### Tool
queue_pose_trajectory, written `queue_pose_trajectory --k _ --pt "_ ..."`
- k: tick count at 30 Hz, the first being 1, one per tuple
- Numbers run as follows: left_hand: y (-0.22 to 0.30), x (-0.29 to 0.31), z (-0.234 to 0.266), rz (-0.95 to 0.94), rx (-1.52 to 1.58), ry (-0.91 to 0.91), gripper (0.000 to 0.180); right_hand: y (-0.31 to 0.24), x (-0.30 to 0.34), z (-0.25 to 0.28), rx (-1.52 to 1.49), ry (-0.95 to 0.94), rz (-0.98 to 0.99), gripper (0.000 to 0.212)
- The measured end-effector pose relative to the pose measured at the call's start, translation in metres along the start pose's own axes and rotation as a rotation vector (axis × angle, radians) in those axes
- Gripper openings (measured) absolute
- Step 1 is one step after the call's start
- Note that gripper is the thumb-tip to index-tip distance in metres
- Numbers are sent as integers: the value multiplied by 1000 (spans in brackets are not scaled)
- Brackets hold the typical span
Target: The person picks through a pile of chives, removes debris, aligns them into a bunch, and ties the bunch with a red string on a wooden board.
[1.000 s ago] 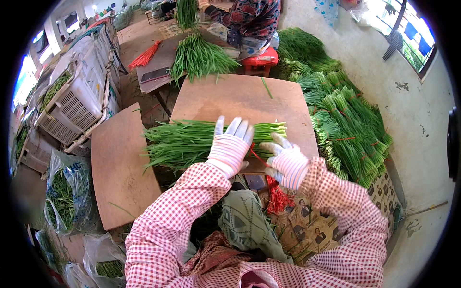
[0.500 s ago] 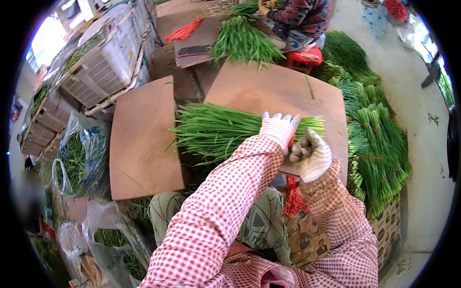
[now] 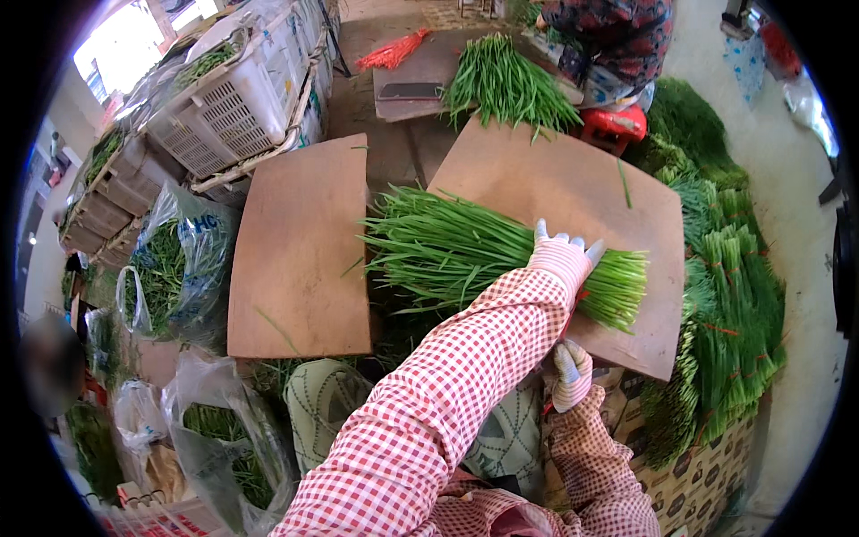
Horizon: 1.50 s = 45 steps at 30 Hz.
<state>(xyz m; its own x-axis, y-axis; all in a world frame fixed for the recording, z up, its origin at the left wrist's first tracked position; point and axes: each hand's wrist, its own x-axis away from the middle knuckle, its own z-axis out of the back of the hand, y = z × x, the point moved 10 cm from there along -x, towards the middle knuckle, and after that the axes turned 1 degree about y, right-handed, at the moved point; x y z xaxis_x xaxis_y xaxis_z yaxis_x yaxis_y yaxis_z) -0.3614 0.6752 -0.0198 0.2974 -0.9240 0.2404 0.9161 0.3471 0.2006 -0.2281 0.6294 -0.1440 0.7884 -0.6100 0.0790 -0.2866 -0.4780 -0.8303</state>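
Green bundle [image 3: 465,246]: under left hand [image 3: 568,259], farther than right hand [image 3: 571,374]
Left fingers: half-curled over stalks, holding them
Right fist: closed on red tie [image 3: 570,315]

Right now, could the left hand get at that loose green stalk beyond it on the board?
Probably yes: only bare board separates the left hand from the loose stalk, though that hand lies across the bundle.
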Motion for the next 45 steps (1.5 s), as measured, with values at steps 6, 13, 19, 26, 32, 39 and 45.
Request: queue_pose_trajectory --k 6,13,19,26,32,39,45 --pt "-15 47 30 79 -74 246 86 -64 51 -56 267 -168 11 46" --pt "-103 174 147 -361 1495 859 74 -134 54 -75 619 -18 129 59" --pt "-131 270 110 -154 1528 944 55 -149 77 -282 1130 -541 748 96" --pt "-200 380 26 63 1956 1140 65 29 178 -238 1526 -1066 2 46" --pt "-239 430 9 -161 1978 1329 76 41 205 -151 1156 -927 -341 29" --pt "-220 395 -8 -322 2027 1152 77 -107 144 -174 917 -626 269 19" --pt "-177 369 -4 -414 2122 1039 75 -80 142 -273 1511 -827 410 36"
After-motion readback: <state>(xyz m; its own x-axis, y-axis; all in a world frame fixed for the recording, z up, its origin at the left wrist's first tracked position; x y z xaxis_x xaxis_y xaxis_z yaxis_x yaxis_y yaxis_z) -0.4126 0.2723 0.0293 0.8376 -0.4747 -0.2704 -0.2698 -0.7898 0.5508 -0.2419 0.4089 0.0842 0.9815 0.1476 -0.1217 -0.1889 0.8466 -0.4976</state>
